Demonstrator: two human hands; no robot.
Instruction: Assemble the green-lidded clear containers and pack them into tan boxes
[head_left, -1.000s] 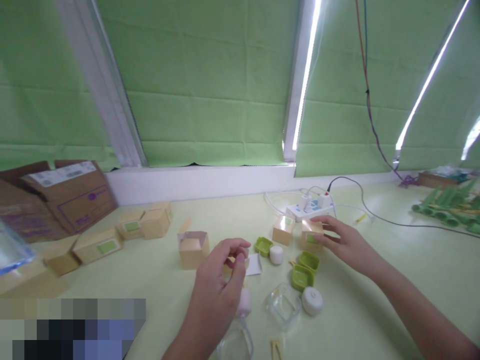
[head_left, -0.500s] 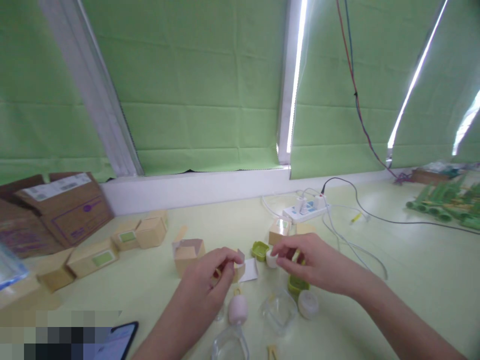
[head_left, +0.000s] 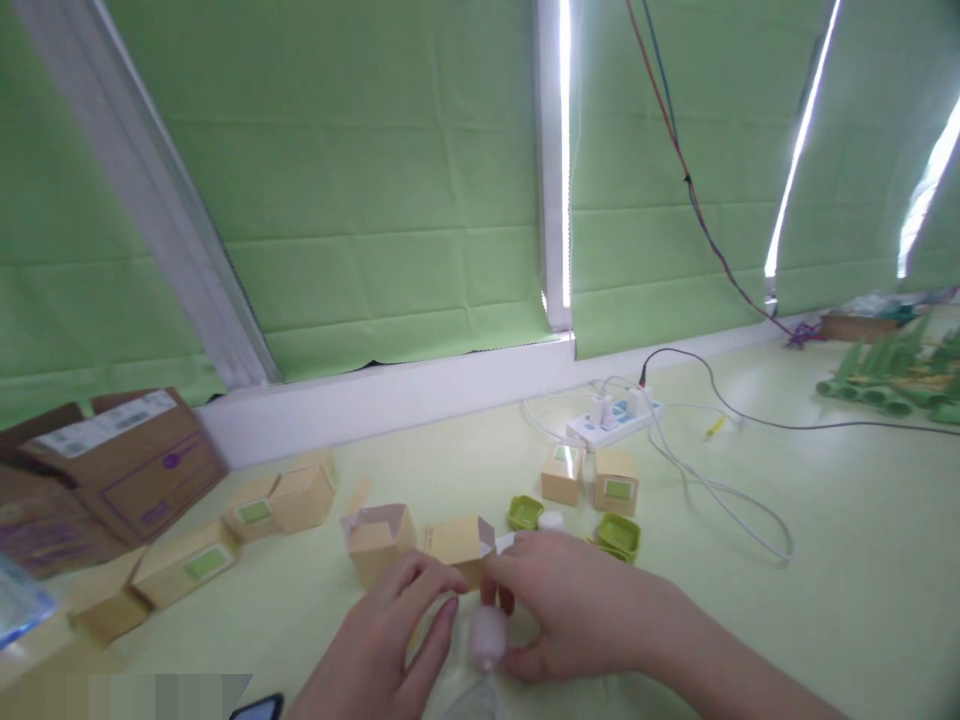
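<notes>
My right hand (head_left: 574,610) is curled over a pale pink, rounded piece (head_left: 487,637); its fingertips are at the top and its thumb is against the lower right side. Just left of it, my left hand (head_left: 394,630) has thumb and fingers apart and holds nothing. A clear plastic part (head_left: 480,700) shows below the pink piece, cut off by the frame edge. Behind my hands stand an open small carton (head_left: 379,545) and a second carton (head_left: 454,540) lying with its flap out. Whatever lies beneath my right palm is hidden.
Green square trays (head_left: 525,512) and a white round piece (head_left: 551,521) lie behind my right hand. Two small boxes (head_left: 562,475) stand before a power strip (head_left: 611,425) with cables. Several closed boxes (head_left: 191,560) and a large brown carton (head_left: 161,470) are at left; a phone (head_left: 259,708) lies near.
My right hand has moved left and down from beside the white piece to the pink piece. My left hand has lowered and spread its fingers. The view has shifted slightly.
</notes>
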